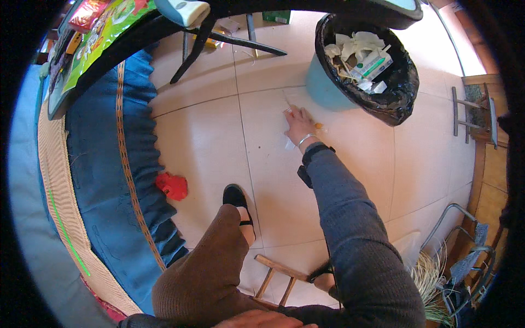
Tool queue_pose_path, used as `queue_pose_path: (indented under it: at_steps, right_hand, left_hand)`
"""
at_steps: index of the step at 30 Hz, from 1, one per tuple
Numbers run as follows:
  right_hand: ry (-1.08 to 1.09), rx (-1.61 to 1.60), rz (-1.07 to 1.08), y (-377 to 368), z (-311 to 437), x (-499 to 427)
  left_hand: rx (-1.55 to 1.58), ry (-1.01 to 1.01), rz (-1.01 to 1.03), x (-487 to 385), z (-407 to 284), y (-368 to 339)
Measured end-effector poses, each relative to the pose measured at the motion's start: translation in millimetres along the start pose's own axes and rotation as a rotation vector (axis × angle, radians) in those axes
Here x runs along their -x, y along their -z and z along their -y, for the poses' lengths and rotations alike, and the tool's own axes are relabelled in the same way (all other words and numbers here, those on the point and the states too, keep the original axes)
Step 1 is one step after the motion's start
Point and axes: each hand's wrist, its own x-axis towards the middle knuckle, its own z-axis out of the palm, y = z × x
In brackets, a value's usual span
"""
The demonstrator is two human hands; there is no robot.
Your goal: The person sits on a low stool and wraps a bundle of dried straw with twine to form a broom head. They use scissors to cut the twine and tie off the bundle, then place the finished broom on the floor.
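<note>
My right hand reaches down to the tiled floor, fingers spread over a piece of clear plastic. Whether it grips the plastic is hard to see. A small orange scrap lies just right of the hand. Beyond the fingers stands a light blue bin with a black liner, holding crumpled tissues and a white and green carton. My left hand rests near my lap at the bottom edge; its fingers are only partly in view.
A red bag or cloth lies beside the blue skirted bed. Black table legs stand ahead. A wooden stool is below me; a small stool and metal-framed chairs or racks are at the right.
</note>
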Motion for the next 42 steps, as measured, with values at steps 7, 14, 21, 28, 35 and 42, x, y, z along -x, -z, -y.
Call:
queue_pose_path:
  at_steps: [7,14,21,28,35,42]
  right_hand:
    - [0.060,0.080,-0.204,-30,-38,123]
    - [-0.152,-0.183,-0.399,-5,-95,60]
    - [-0.110,0.031,-0.182,-19,-97,28]
    - [-0.061,-0.314,-0.348,55,-51,76]
    - [0.049,-0.204,-1.279,268,-45,100]
    - [-0.246,-0.196,-0.650,138,-63,116]
  left_hand:
    - [-0.049,-0.044,0.015,-2,-5,0]
    - [-0.095,-0.040,0.032,-2,-5,-15]
    - [-0.075,-0.003,0.035,4,0,-21]
    - [-0.081,-0.057,0.039,14,-5,-27]
    - [-0.074,-0.112,0.066,20,-8,-40]
    - [-0.058,-0.134,0.033,17,-7,-40]
